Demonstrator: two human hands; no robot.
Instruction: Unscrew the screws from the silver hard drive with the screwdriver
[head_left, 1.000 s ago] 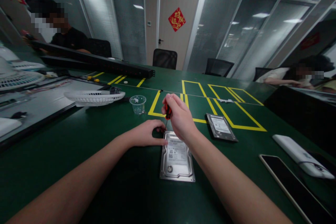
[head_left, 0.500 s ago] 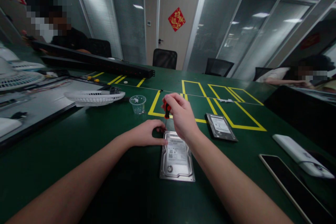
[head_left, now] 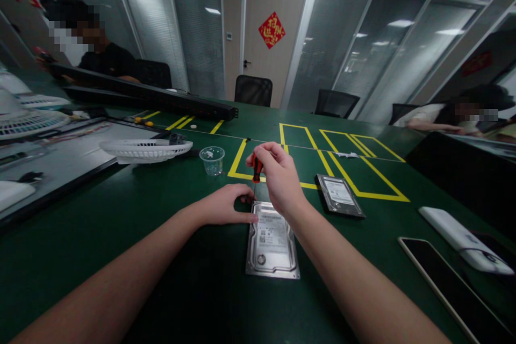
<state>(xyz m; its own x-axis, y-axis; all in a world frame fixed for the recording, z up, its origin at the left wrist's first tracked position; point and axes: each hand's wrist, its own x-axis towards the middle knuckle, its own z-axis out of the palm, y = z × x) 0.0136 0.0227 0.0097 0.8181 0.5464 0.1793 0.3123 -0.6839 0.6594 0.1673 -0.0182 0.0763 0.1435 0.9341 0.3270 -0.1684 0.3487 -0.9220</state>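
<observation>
A silver hard drive (head_left: 272, 244) lies label up on the green table in front of me. Closed around the handle of a red and black screwdriver (head_left: 257, 171), my right hand (head_left: 278, 174) is above the drive's far edge. The screwdriver stands upright, its thin shaft reaching down to the drive's far left corner. My left hand (head_left: 228, 204) is at that same corner, thumb on the drive's left edge and fingers curled near the screwdriver's tip. What those fingertips pinch, if anything, is too small to tell.
A clear plastic cup (head_left: 212, 161) stands beyond my left hand. Right of centre lies a second hard drive (head_left: 339, 196), with a phone (head_left: 447, 285) and a white device (head_left: 463, 239) further right. White fan parts (head_left: 145, 150) are at left. Two people sit across the table.
</observation>
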